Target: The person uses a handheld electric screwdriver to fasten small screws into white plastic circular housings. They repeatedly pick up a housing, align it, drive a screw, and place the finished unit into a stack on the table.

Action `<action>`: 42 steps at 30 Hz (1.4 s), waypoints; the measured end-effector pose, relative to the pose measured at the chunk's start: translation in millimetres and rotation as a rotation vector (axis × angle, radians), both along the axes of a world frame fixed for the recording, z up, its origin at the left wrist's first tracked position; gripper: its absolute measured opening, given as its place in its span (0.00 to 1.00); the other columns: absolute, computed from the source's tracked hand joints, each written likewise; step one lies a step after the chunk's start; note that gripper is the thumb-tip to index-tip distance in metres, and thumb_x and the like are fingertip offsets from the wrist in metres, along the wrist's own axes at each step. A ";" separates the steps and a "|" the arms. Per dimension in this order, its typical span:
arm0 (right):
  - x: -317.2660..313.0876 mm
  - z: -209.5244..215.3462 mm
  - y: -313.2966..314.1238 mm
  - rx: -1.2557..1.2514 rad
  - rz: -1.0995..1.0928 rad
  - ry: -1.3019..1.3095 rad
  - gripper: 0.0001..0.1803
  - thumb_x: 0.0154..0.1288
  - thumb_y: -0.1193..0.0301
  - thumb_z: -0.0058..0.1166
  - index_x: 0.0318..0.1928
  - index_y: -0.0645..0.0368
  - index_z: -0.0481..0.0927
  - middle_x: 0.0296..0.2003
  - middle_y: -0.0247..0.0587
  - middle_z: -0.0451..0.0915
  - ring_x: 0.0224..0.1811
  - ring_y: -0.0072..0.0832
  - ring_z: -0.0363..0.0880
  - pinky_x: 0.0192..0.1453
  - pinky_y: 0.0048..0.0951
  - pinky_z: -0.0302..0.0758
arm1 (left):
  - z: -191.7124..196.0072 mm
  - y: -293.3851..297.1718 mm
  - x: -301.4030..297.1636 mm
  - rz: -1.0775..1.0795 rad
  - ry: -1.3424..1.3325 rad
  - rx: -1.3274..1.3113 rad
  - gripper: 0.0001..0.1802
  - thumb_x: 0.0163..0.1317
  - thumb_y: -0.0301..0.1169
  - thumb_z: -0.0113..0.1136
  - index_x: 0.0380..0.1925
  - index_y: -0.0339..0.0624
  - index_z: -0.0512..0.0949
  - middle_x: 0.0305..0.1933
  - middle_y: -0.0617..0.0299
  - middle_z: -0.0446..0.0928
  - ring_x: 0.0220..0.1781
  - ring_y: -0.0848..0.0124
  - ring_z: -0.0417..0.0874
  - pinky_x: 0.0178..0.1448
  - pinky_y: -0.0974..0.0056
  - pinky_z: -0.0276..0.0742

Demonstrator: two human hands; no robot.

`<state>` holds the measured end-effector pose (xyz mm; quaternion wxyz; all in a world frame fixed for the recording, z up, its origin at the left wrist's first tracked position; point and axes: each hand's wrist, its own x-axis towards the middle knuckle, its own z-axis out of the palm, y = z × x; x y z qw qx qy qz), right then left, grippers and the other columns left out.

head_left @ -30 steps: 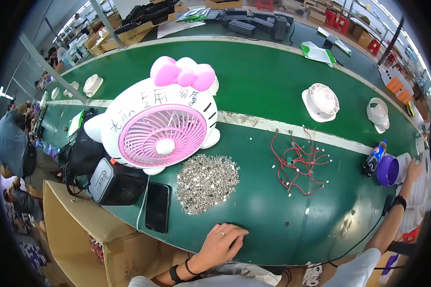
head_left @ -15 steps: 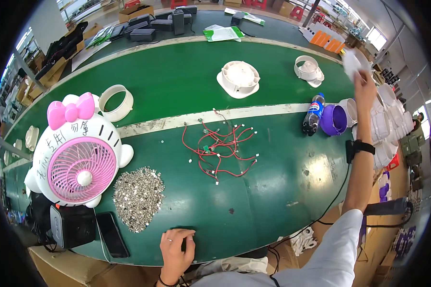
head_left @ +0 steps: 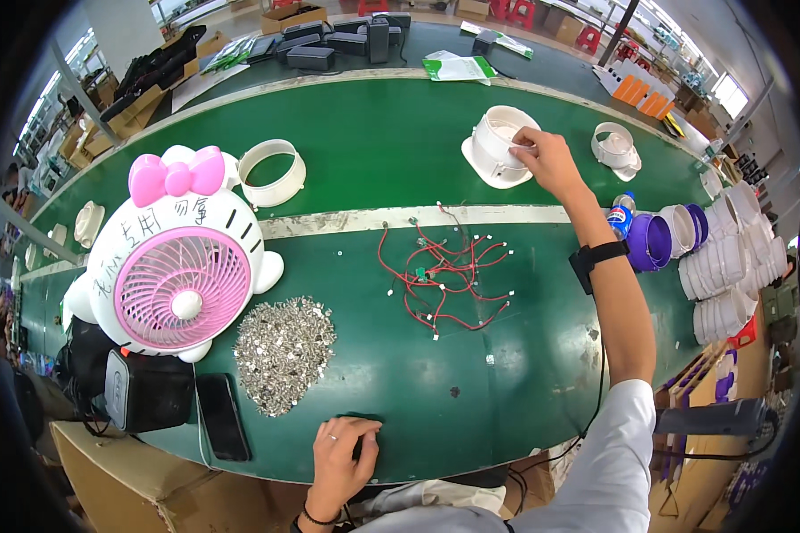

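Observation:
My right hand (head_left: pixel 544 162) reaches far out and pinches the near right rim of a white plastic ring (head_left: pixel 498 130). That ring stands on top of a white fan housing (head_left: pixel 496 176), which lies flat on the green table; whether it is fully seated cannot be seen. Close to the table's front edge rests my left hand (head_left: pixel 342 453), its fingers loosely bent and its thumb apart, with nothing visible in it. Between the hands lies a tangle of red wires (head_left: pixel 444 280) with white connectors and a small green board. A heap of small metal screws (head_left: pixel 284 355) sits left of them.
A white fan (head_left: pixel 178 275) with a pink grille and bow stands at left, near a black phone (head_left: pixel 222 416). Another white ring (head_left: pixel 274 173) lies behind it. At right are a cola bottle (head_left: pixel 620 215), a purple ring (head_left: pixel 649 242) and stacked white rings (head_left: pixel 720 262).
My right hand has swung left from the far right side, carrying the white ring onto the housing. The view has shifted slightly. My left hand stays on the table edge.

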<state>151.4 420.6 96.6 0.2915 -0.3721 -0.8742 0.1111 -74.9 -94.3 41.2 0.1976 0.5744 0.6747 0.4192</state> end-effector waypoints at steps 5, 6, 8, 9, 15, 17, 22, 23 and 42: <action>6.6 -5.5 -0.9 -0.068 -0.044 0.034 0.11 0.67 0.71 0.66 0.45 0.65 0.85 0.39 0.54 0.89 0.41 0.48 0.90 0.49 0.41 0.84 | 1.6 0.8 -0.6 -0.013 -0.001 0.001 0.12 0.60 0.19 0.66 0.43 0.44 0.84 0.40 0.60 0.85 0.40 0.58 0.83 0.45 0.55 0.73; 9.3 -4.9 1.4 -0.073 -0.049 0.030 0.11 0.67 0.71 0.66 0.45 0.65 0.86 0.39 0.55 0.89 0.41 0.49 0.90 0.49 0.41 0.84 | 1.6 1.3 -0.7 -0.018 -0.002 0.007 0.12 0.60 0.19 0.66 0.43 0.44 0.84 0.39 0.60 0.85 0.40 0.58 0.83 0.45 0.56 0.73; 16.1 -5.7 2.9 -0.073 -0.062 0.007 0.12 0.67 0.70 0.66 0.46 0.65 0.85 0.40 0.55 0.89 0.40 0.49 0.90 0.50 0.41 0.84 | 1.8 1.6 -1.0 -0.020 0.000 0.005 0.12 0.60 0.19 0.66 0.43 0.44 0.84 0.39 0.60 0.85 0.40 0.58 0.83 0.45 0.56 0.73; 17.2 -5.8 3.3 -0.064 -0.066 -0.011 0.13 0.67 0.69 0.67 0.48 0.64 0.85 0.41 0.55 0.89 0.40 0.49 0.90 0.50 0.42 0.84 | 2.1 1.9 -1.1 -0.018 0.003 0.006 0.12 0.60 0.19 0.66 0.43 0.44 0.84 0.39 0.60 0.85 0.40 0.58 0.83 0.45 0.56 0.73; 44.1 0.1 -7.4 0.154 -0.345 0.089 0.19 0.68 0.65 0.67 0.55 0.60 0.81 0.49 0.57 0.86 0.47 0.52 0.87 0.53 0.47 0.82 | 0.1 -0.2 -0.6 -0.010 -0.010 0.007 0.12 0.59 0.18 0.66 0.43 0.44 0.84 0.39 0.60 0.85 0.40 0.58 0.83 0.46 0.56 0.73; 85.1 -3.1 -6.3 0.223 -0.553 -0.027 0.24 0.67 0.63 0.67 0.59 0.60 0.78 0.53 0.61 0.83 0.53 0.55 0.85 0.56 0.49 0.82 | -1.2 -2.0 -0.2 -0.001 -0.008 0.011 0.12 0.60 0.19 0.66 0.43 0.44 0.84 0.39 0.60 0.85 0.40 0.58 0.83 0.46 0.56 0.73; 153.6 -43.5 -43.9 -0.042 -1.050 -0.434 0.44 0.60 0.59 0.71 0.70 0.63 0.63 0.66 0.73 0.68 0.62 0.68 0.78 0.63 0.55 0.81 | 2.8 -1.9 1.6 0.003 0.018 0.013 0.10 0.61 0.20 0.65 0.42 0.43 0.84 0.40 0.59 0.85 0.41 0.57 0.83 0.47 0.55 0.73; 155.8 -46.2 -42.8 -0.077 -1.071 -0.400 0.47 0.58 0.59 0.72 0.72 0.62 0.60 0.67 0.73 0.67 0.62 0.70 0.78 0.63 0.56 0.81 | 1.1 -1.9 2.6 0.001 0.032 0.022 0.09 0.62 0.20 0.65 0.42 0.42 0.84 0.40 0.59 0.85 0.41 0.57 0.83 0.48 0.55 0.73; 245.8 -6.0 -150.3 0.458 -0.870 0.579 0.46 0.53 0.69 0.79 0.70 0.64 0.67 0.54 0.58 0.85 0.55 0.45 0.87 0.63 0.43 0.80 | 2.6 -11.3 16.0 0.013 0.032 0.051 0.08 0.65 0.20 0.61 0.42 0.40 0.84 0.37 0.55 0.83 0.41 0.55 0.82 0.52 0.54 0.75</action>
